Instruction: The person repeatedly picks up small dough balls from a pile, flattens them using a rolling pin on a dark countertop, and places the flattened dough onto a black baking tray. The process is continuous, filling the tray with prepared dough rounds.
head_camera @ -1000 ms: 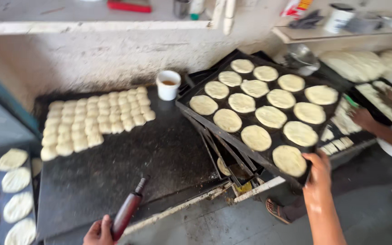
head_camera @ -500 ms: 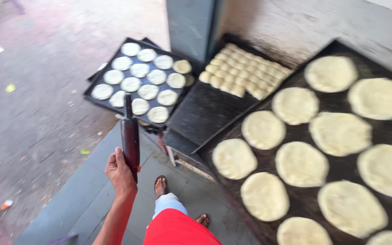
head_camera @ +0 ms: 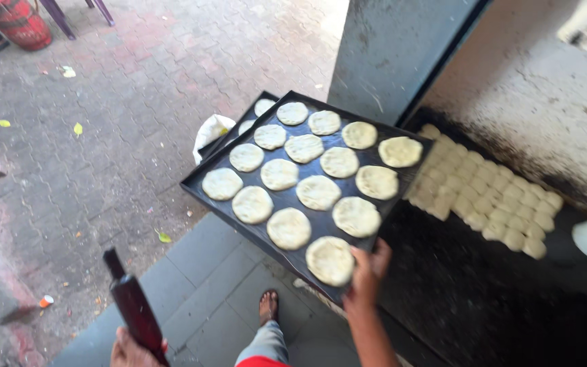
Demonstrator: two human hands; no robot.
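Our right hand has its fingers clamped on the near corner of the black tray, carrying flat dough rounds out from the table. Our left hand grips a dark rolling pin. Beyond the fingers, probably a second tray waits; setting down needs level support.

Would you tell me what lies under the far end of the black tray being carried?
A second black tray of dough rounds peeks out beneath the carried tray held by the right hand; most is covered.
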